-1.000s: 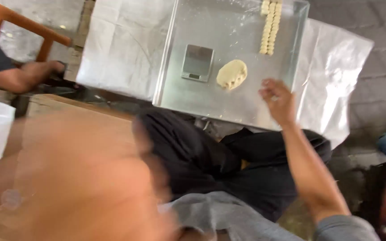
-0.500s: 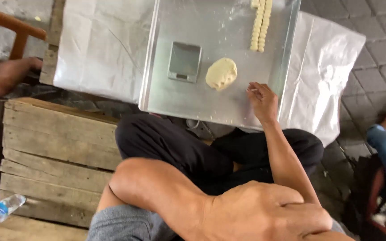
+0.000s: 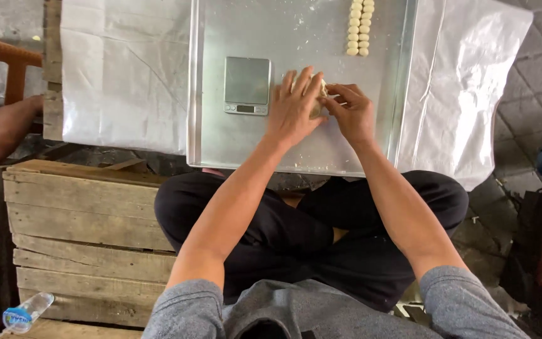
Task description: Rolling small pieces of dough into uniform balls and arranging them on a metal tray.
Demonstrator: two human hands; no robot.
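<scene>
Left hand: the left hand (image 3: pixel 296 107) lies in the upper middle of the frame, fingers spread and laid flat over the dough lump (image 3: pixel 318 100), so it covers most of it. It presses on top and is not closed around it.
Right hand: the right hand (image 3: pixel 352 112) is just to the right of the left one, fingers bent, the fingertips touching the right edge of the dough lump. If it really pinches the dough, I cannot tell.
Dough lump: pale yellow, only a small part is visible between the two hands. It rests on the metal tray, near the middle of it, just right of the scale.
Metal tray: the metal tray (image 3: pixel 221 144) is large, shiny and shallow, with some flour crumbs on it. It fills the upper middle of the frame.
Scale: a small silver digital scale (image 3: pixel 246 85) stands on the tray, left of the hands, close to the left hand but apart from it.
Dough pieces: two short rows of small round dough pieces (image 3: pixel 359 28) lie at the top edge of the frame, on the tray, well above the hands.
Plastic sheet: a white plastic sheet (image 3: pixel 120 75) is under the tray and goes out on both sides.
Wooden crate: a wooden crate (image 3: pixel 76 232) is at the lower left.
Bottle: a small plastic bottle (image 3: pixel 26 312) lies at the lower left corner.
Other person: an arm of another person (image 3: pixel 1 129) comes in from the left edge.
</scene>
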